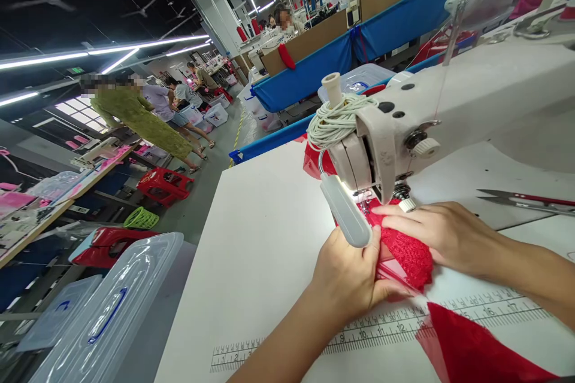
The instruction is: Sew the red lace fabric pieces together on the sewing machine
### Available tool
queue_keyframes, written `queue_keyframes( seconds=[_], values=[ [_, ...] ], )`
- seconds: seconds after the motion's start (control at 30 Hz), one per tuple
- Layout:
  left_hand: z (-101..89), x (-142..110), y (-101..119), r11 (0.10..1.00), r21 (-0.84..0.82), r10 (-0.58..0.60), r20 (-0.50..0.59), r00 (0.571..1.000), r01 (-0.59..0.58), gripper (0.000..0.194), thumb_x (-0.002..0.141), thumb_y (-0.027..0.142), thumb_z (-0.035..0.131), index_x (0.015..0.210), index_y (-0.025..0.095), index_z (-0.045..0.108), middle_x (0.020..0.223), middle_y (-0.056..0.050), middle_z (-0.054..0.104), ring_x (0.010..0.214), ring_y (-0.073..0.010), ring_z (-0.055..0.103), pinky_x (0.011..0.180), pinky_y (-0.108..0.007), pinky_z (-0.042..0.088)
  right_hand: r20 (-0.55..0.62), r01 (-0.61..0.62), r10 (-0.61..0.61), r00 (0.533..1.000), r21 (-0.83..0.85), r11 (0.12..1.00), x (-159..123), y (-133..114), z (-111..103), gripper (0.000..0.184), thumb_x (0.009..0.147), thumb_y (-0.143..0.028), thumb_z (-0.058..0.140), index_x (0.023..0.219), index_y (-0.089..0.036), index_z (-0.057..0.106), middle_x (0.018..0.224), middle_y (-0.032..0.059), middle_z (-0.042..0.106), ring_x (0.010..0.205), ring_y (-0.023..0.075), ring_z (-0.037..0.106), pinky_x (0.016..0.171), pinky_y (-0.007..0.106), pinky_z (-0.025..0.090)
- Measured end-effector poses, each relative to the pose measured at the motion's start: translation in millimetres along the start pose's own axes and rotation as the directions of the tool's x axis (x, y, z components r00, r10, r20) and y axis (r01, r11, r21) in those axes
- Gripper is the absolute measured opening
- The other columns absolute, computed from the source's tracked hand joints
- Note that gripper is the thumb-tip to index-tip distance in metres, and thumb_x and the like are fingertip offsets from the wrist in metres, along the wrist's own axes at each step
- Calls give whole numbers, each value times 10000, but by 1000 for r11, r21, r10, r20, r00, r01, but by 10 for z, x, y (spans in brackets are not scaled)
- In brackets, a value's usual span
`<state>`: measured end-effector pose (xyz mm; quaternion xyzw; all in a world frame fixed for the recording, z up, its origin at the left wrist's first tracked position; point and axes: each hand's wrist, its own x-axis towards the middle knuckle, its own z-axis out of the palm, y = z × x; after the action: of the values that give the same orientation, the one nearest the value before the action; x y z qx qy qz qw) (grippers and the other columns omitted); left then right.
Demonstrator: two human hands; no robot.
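Note:
Red lace fabric (408, 254) with sheer red mesh beside it lies under the needle area of a white sewing machine (485, 96). My left hand (345, 269) grips the fabric's left side, its thumb across the mesh; the other fingers are partly hidden behind the machine's grey lamp (345, 209). Stretched flat over the lace, the fingers of my right hand (444, 233) reach close to the presser foot (365, 206). A separate-looking red fabric piece (476, 341) lies near the front edge; whether it joins the lace I cannot tell.
Scissors (525, 200) lie on the right of the white table (251, 239), which bears a printed ruler (359, 335). Coiled pale cord (335, 122) hangs on the machine head. Lidded plastic bins (148, 275) and a red stool (164, 185) stand left. People work farther back.

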<state>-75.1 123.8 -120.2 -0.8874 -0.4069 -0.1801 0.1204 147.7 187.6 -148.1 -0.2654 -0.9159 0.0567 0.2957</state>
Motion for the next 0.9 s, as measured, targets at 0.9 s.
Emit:
queue_keyframes(
  seconds=[0.9],
  values=[
    [13,-29,11,998,8,-60,29,998,59,867,969,792,303,1338,86,647,1224,-210,708,983,-274,697,773,-384,600,-39,32,-36,999,-91,995,-31,24,85,224,884,-31,420,843,-237,499,840,19,656,542,144,434,497,313,248]
  ],
)
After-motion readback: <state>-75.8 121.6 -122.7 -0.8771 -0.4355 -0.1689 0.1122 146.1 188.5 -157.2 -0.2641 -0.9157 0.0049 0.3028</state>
